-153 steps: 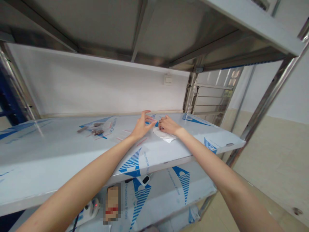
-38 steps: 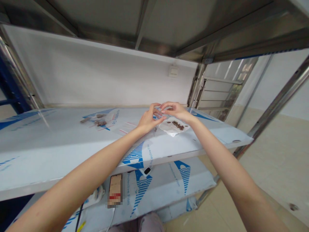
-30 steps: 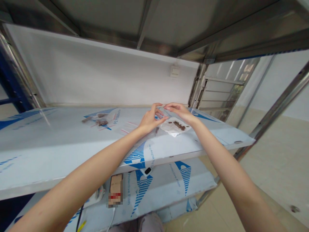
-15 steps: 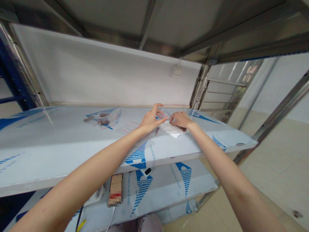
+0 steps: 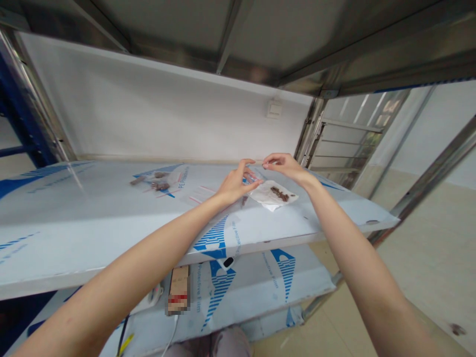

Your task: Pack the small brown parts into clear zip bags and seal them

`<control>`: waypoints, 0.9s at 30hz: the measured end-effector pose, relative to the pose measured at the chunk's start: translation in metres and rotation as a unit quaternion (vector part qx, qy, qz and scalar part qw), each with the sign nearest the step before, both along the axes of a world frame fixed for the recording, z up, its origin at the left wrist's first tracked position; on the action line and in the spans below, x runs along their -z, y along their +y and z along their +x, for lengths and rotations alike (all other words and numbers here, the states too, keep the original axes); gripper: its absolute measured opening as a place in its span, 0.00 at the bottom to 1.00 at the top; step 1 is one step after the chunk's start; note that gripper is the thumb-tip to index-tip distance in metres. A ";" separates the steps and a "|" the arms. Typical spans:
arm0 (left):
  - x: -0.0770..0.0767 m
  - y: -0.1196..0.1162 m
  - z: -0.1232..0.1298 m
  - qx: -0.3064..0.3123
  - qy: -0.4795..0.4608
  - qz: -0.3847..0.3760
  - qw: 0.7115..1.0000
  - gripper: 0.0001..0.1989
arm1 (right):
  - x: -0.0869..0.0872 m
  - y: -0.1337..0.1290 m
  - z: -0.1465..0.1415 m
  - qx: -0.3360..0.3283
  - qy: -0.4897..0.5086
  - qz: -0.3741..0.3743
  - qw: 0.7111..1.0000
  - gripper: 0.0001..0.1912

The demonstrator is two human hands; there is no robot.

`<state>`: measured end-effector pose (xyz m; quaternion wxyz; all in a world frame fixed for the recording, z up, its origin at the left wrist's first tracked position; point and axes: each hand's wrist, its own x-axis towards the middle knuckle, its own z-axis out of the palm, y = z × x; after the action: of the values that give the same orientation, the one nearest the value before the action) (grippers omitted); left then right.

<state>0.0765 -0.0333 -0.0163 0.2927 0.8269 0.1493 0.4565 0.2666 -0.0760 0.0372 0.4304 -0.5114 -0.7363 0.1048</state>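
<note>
My left hand (image 5: 238,183) is closed on a small clear zip bag (image 5: 256,174) with a red line along its edge, held over the shelf by thumb and fingers. Just right of the bag and a little higher, my right hand (image 5: 284,166) pinches a tiny dark piece between thumb and fingertips. Below it lies a white paper sheet (image 5: 269,200) bearing a small heap of brown pieces (image 5: 279,193); their exact kind is too small to tell.
Clear bags with brown contents (image 5: 159,183) lie left on the film-covered shelf (image 5: 111,223). Flat clear zip bags (image 5: 201,195) sit beside my left forearm. A metal shelf (image 5: 178,29) hangs overhead. On the lower shelf are a phone-like object (image 5: 179,287) and a cable (image 5: 173,332).
My right hand has lifted from the brown pieces and moved up beside the bag's top, uncovering the heap on the paper. My left hand stays nearly in place with the bag.
</note>
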 end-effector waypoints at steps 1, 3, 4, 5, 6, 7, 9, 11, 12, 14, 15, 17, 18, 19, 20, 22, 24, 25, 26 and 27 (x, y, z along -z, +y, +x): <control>0.000 -0.001 0.000 0.001 -0.001 0.002 1.000 0.27 | -0.004 -0.002 -0.005 -0.015 0.011 0.002 1.000 0.14; -0.001 -0.001 0.000 -0.002 -0.006 0.006 1.000 0.27 | -0.009 -0.006 -0.015 -0.044 0.000 -0.002 0.999 0.14; -0.002 -0.001 0.000 -0.006 -0.010 0.009 1.000 0.27 | -0.010 -0.008 -0.019 -0.055 -0.016 -0.007 0.998 0.13; -0.002 -0.001 0.000 -0.011 -0.014 0.012 1.000 0.27 | -0.011 -0.010 -0.023 -0.063 -0.035 -0.008 0.997 0.12; -0.003 0.000 0.000 -0.016 -0.017 0.016 1.000 0.27 | -0.011 -0.011 -0.026 -0.065 -0.054 -0.004 0.996 0.11; -0.003 0.000 0.000 -0.020 -0.019 0.019 0.999 0.27 | -0.010 -0.012 -0.028 -0.065 -0.069 0.003 0.995 0.10; -0.003 0.001 0.000 -0.021 -0.017 0.024 0.999 0.27 | -0.007 -0.013 -0.031 -0.058 -0.089 0.023 0.994 0.08; -0.002 0.001 0.000 -0.017 -0.012 0.028 0.999 0.26 | -0.005 -0.014 -0.030 -0.050 -0.097 0.045 0.993 0.07; -0.002 0.001 0.000 -0.016 -0.010 0.030 0.999 0.26 | -0.005 -0.015 -0.029 -0.044 -0.100 0.054 0.993 0.07; -0.002 0.000 0.000 -0.016 -0.008 0.029 0.999 0.26 | -0.004 -0.015 -0.024 -0.021 -0.100 0.077 0.992 0.08; -0.002 0.000 0.000 -0.018 -0.008 0.027 0.999 0.26 | -0.003 -0.016 -0.020 -0.003 -0.098 0.087 0.991 0.08; -0.002 0.000 0.000 -0.020 -0.005 0.021 1.000 0.26 | -0.001 -0.015 -0.008 0.044 -0.102 0.099 0.989 0.09; -0.002 0.000 0.000 -0.021 -0.004 0.019 1.000 0.26 | 0.001 -0.015 -0.001 0.070 -0.112 0.098 0.986 0.09; -0.002 0.000 0.000 -0.022 -0.001 0.017 1.000 0.26 | 0.004 -0.015 0.006 0.095 -0.131 0.089 0.983 0.09; -0.002 0.000 0.000 -0.023 0.002 0.017 1.000 0.26 | 0.007 -0.015 0.012 0.118 -0.159 0.074 0.978 0.08; -0.001 0.000 0.001 -0.022 0.009 0.018 1.000 0.26 | 0.015 -0.016 0.023 0.164 -0.233 0.016 0.958 0.07; -0.001 0.001 0.001 -0.020 0.014 0.018 1.000 0.26 | 0.021 -0.018 0.027 0.217 -0.301 -0.059 0.927 0.08; -0.001 0.001 0.001 -0.019 0.015 0.018 1.000 0.25 | 0.023 -0.019 0.027 0.240 -0.324 -0.092 0.911 0.08; -0.001 0.001 0.001 -0.019 0.016 0.018 1.000 0.25 | 0.025 -0.021 0.026 0.256 -0.340 -0.117 0.897 0.09; -0.001 0.001 0.001 -0.019 0.016 0.018 1.000 0.25 | 0.025 -0.021 0.025 0.266 -0.350 -0.134 0.888 0.09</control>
<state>0.0773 -0.0320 -0.0156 0.2662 0.8364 0.1614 0.4512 0.2921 -0.0974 0.0120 0.0842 -0.7446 -0.6544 -0.1016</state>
